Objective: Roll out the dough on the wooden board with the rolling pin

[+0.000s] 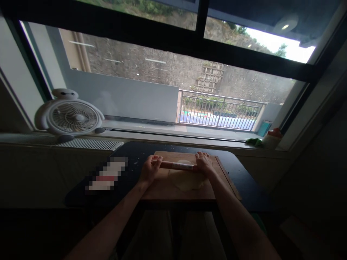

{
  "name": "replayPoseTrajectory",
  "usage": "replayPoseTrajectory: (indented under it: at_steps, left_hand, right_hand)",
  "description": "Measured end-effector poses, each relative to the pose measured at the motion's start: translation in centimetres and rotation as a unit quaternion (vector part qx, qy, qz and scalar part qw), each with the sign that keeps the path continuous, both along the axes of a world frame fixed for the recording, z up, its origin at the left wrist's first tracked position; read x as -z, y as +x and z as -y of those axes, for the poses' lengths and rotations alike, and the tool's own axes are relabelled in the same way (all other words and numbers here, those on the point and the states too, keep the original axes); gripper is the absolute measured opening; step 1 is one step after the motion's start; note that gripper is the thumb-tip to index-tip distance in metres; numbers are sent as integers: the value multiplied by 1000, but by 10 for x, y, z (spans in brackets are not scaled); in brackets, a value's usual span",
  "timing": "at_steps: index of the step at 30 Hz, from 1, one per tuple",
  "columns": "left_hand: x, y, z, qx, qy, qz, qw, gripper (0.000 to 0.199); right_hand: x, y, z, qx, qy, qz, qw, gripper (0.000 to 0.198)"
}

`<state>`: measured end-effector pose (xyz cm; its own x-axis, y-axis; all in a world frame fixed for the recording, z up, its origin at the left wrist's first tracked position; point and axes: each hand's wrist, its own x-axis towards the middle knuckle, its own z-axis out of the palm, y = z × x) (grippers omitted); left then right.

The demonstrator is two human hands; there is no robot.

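A brown rolling pin [177,165] with a pale label lies across a flattened round of dough [187,180]. Dough shows on both the near and far side of the pin. Beneath it is a wooden cutting board [159,191] on a dark table. My left hand [150,167] grips the pin's left end, fingers curled round it. At the other end my right hand [204,162] is closed over the pin, the fingers pointing away from me. The pin's right tip is hidden under that hand.
Left of the board, a blurred-out pale and red item [107,176] lies on the dark table [130,153]. A white fan [73,115] stands on the sill at left. A bottle [272,138] and a green cloth [254,142] sit at the right sill. A large window rises behind.
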<state>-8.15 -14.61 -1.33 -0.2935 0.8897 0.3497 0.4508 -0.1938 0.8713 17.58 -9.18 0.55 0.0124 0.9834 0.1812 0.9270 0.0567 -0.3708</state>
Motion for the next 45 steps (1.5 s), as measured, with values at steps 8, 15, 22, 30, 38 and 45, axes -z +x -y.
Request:
replayPoseTrajectory:
  at_steps: [8,15,22,30,38,45]
  left_hand:
    - [1,-3,-1,-40,22,54,997,52]
    - [5,-2,-4,-34,40,111,992,60]
    - [1,-3,-2,-46,58,83,994,41]
    - [3,-3,-2,-63,51,109,991,53]
    - [3,-4,-1,-48,55,125,989,52]
    - [4,-3,-1,-60,52,121,990,57]
  right_hand:
    - [24,-6,40,-28,32,6,999,45]
    - [3,-6,5,-3,-9,-18,1000,41]
    - [12,-10,31,-10,12,-32,999,47]
    - [2,-10,9,39,-17,-59,997,50]
    - [19,-12,44,10,14,-38,999,49]
    - [9,-12,27,41,-6,-20,999,48]
